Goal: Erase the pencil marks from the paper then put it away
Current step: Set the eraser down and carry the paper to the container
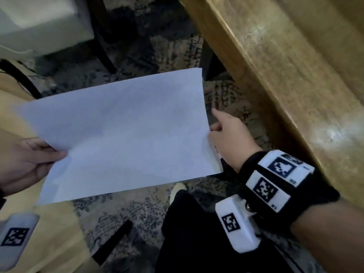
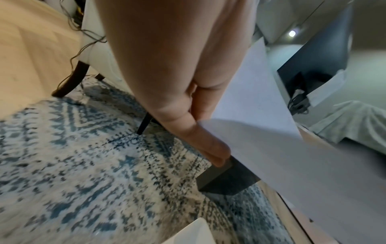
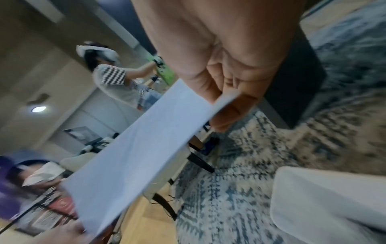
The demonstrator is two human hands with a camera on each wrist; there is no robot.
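Note:
A white sheet of paper (image 1: 118, 134) hangs in the air over the patterned rug, held flat between both hands. Its upper face looks blank; I make out no pencil marks on it. My left hand (image 1: 49, 156) pinches the sheet's left edge, thumb on top and fingers (image 2: 208, 148) underneath. My right hand (image 1: 214, 129) pinches the right edge between thumb and fingers (image 3: 227, 112). The paper (image 3: 135, 156) bends slightly between the two grips. In the left wrist view the paper (image 2: 271, 156) stretches away to the right. No eraser or pencil is in view.
A wooden table (image 1: 285, 75) runs along the right, its dark leg (image 2: 225, 180) on the blue-grey rug (image 1: 147, 213). A white chair (image 1: 39, 26) stands at the upper left on dark legs. My black trouser leg (image 1: 197, 243) is below. A person in a striped shirt (image 3: 112, 82) stands farther off.

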